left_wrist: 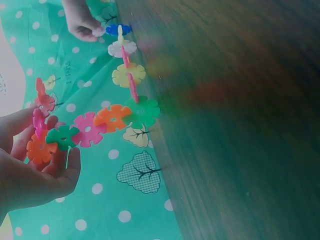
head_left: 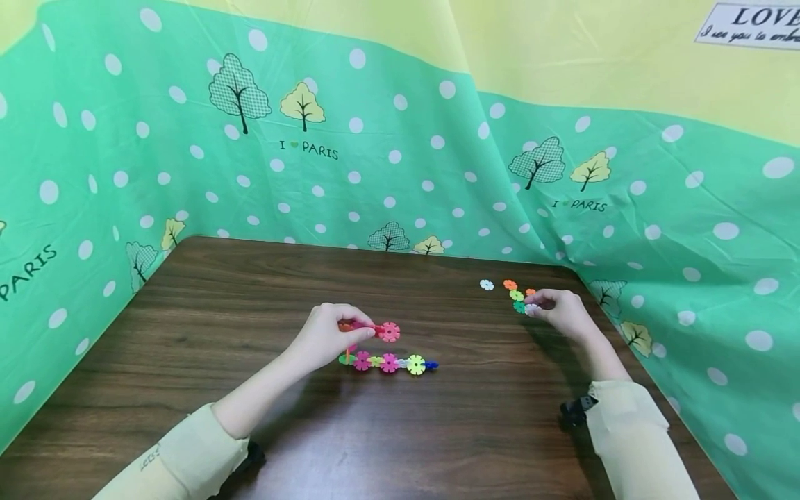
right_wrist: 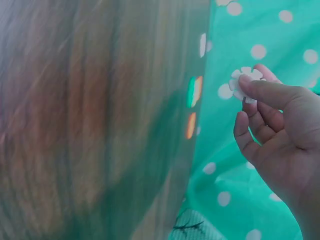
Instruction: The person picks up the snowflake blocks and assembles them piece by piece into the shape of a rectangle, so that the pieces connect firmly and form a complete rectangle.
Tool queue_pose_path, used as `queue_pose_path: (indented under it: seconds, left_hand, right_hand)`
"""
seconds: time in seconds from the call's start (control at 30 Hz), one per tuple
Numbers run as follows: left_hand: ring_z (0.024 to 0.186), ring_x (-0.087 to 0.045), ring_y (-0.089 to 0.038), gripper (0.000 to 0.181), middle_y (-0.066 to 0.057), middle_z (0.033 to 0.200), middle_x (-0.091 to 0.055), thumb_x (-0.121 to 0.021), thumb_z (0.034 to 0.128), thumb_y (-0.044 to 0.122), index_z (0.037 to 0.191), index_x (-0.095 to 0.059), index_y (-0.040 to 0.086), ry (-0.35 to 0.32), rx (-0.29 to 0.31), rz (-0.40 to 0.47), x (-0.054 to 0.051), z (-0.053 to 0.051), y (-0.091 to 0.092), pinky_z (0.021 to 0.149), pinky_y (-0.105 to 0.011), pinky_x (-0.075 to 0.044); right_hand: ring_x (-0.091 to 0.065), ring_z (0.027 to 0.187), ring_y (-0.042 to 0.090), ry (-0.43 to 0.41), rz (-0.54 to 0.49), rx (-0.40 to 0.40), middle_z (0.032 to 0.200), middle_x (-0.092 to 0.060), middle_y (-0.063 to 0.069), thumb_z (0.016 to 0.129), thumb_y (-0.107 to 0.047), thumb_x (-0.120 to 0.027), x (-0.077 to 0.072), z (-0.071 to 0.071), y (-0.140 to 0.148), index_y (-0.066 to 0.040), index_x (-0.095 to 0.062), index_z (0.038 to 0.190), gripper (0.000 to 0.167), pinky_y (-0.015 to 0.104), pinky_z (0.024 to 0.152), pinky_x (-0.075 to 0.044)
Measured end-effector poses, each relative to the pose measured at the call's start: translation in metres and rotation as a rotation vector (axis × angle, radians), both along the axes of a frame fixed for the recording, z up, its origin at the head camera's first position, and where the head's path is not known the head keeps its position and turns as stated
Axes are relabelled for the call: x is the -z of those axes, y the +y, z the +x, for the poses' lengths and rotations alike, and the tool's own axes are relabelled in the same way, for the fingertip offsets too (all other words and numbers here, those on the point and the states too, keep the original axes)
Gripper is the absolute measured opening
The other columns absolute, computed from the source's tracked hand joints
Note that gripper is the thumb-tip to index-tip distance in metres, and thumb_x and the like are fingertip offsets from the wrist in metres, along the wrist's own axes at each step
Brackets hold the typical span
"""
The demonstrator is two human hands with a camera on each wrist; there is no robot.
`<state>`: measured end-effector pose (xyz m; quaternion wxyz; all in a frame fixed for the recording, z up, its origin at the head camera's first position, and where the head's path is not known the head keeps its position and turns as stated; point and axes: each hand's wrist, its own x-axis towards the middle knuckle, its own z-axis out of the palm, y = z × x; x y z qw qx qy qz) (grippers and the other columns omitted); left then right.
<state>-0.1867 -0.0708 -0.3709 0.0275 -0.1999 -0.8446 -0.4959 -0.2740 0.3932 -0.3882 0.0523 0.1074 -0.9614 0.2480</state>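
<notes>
At the centre of the head view, the left hand (head_left: 328,333) has a closed pinch grip, thumb and fingers together on the upper part of a chain of notched flower pieces (head_left: 389,362). The chain's lower row runs rightward through green, pink, yellow-green and pale pieces to a dark blue one, while a pink flower juts out past the fingertips. Toward the right of the frame, the right hand (head_left: 565,312) also has its grip closed, thumb and fingers pinching a single white flower piece (right_wrist: 235,85). Just beside it, loose flower pieces (head_left: 516,295) in orange, yellow-green and green lie on the brown worktop (head_left: 475,430), with a pale piece (head_left: 487,285) a little to their left. Behind hangs a green and yellow dotted cloth (head_left: 425,160). "I PARIS", with a small heart after the "I", is printed beneath trees at upper left of centre and again at right; "PARIS" runs up the left edge. A white label (head_left: 750,28) at upper right reads "LOVE" above "I see you to embra", cut off by the frame. Dark lettering (head_left: 150,457) on the left sleeve (head_left: 194,444) is too small to read surely.
</notes>
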Motion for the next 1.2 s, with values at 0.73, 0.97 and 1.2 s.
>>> queue_pose_path:
  seconds: [0.73,0.97,1.2]
  left_hand:
    - [0.061,-0.057,-0.011,0.006,0.005,0.078,-0.069,-0.076,0.0798,0.018,0.085,-0.073,0.017,0.003,-0.026,-0.015,0.0,-0.001,-0.001,0.061,-0.027,-0.05]
    - [0.057,-0.056,-0.011,0.006,0.005,0.075,-0.067,-0.075,0.0804,0.016,0.086,-0.072,0.017,-0.004,-0.03,-0.009,0.002,-0.002,0.0,0.059,-0.027,-0.05]
    - [0.056,-0.056,-0.012,0.007,0.004,0.075,-0.067,-0.074,0.0803,0.013,0.086,-0.071,0.015,0.003,-0.027,0.011,0.002,-0.003,0.0,0.058,-0.026,-0.05]
  right_hand:
    - [-0.055,0.07,0.012,0.227,-0.209,-0.122,0.082,-0.068,0.004,0.081,-0.02,-0.075,-0.046,0.02,-0.094,-0.011,-0.071,0.092,0.015,0.019,0.058,-0.046]
    - [-0.055,0.068,0.012,0.258,-0.274,-0.215,0.082,-0.068,0.0,0.081,-0.02,-0.075,-0.056,0.037,-0.124,-0.013,-0.07,0.09,0.013,0.02,0.058,-0.047]
    - [-0.06,0.067,0.008,0.291,-0.307,-0.32,0.082,-0.069,-0.005,0.079,-0.014,-0.076,-0.06,0.053,-0.152,-0.017,-0.069,0.087,0.012,0.02,0.059,-0.051]
